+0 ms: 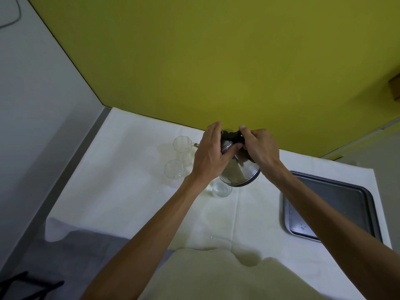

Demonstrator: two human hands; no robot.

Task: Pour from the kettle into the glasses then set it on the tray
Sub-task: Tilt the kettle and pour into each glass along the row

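Observation:
A steel kettle [239, 173] with a black handle hangs tilted to the left above the white table. My right hand [258, 146] grips its black handle from the right. My left hand [211, 154] presses flat against the kettle's lid and left side. The spout tip [196, 145] pokes out left of my left hand, right by the rim of the far clear glass [182, 146]. A second clear glass [175, 171] stands nearer, and a short third glass [221, 189] stands just under the kettle's base. The dark metal tray [337, 204] lies to the right with nothing on it.
A white cloth [134, 191] covers the table. A yellow-green wall [216, 61] runs right behind the kettle, and a grey wall [32, 105] stands to the left. A few water drops [212, 237] lie near the front edge. My pale shirt fills the bottom.

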